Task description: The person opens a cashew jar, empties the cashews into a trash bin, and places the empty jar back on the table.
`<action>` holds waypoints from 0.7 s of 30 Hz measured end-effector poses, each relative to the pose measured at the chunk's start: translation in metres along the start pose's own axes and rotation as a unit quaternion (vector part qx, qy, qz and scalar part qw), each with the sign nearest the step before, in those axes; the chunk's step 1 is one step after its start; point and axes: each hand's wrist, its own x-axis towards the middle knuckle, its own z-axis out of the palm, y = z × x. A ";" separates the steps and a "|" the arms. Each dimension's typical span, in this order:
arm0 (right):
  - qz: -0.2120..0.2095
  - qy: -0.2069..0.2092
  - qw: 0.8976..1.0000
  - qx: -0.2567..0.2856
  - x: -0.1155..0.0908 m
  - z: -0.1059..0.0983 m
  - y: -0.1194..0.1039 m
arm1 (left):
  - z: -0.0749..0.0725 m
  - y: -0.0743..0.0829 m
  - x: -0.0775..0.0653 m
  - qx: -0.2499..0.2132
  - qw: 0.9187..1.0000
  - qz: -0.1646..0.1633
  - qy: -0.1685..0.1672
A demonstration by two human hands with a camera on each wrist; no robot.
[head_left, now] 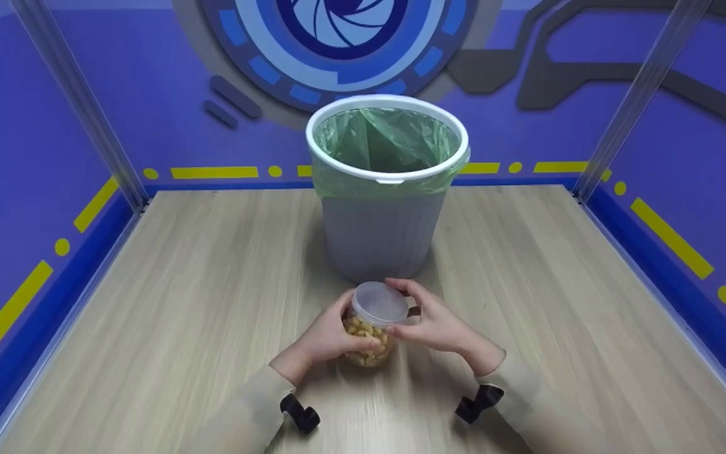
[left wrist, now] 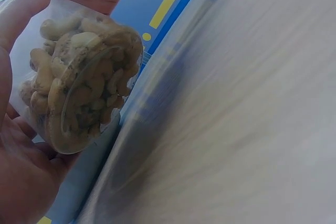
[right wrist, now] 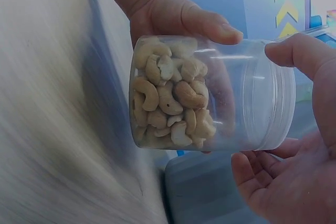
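A clear plastic jar (head_left: 358,358) partly filled with cashews (right wrist: 168,98) is held above the table, its base visible in the left wrist view. My left hand (head_left: 328,334) grips the jar's body from the left, thumb across the near side. Around the translucent screw lid (head_left: 380,304) curl the thumb and fingers of my right hand (head_left: 437,323). The lid sits on the jar's mouth; whether it is loose or tight I cannot tell. In the right wrist view the jar looks sideways, cashews toward its base and bare space below the lid.
Just behind the jar stands a grey trash bin (head_left: 382,230) with a white rim and a green bag liner (head_left: 338,180). The wood-grain table (head_left: 212,302) is bounded by blue printed panels at the back and both sides, with metal corner posts (head_left: 79,94).
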 end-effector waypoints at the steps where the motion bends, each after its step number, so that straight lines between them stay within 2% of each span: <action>1: -0.004 -0.001 1.000 -0.004 0.000 0.000 0.000 | 0.000 0.000 0.000 -0.001 1.000 0.000 -0.001; 12: -0.013 -0.016 1.000 -0.007 -0.002 -0.002 -0.003 | 0.000 -0.001 0.001 -0.008 1.000 -0.003 -0.006; 21: 0.021 0.035 0.999 -0.022 0.001 0.004 -0.002 | 0.001 0.000 0.000 0.009 1.000 0.002 0.002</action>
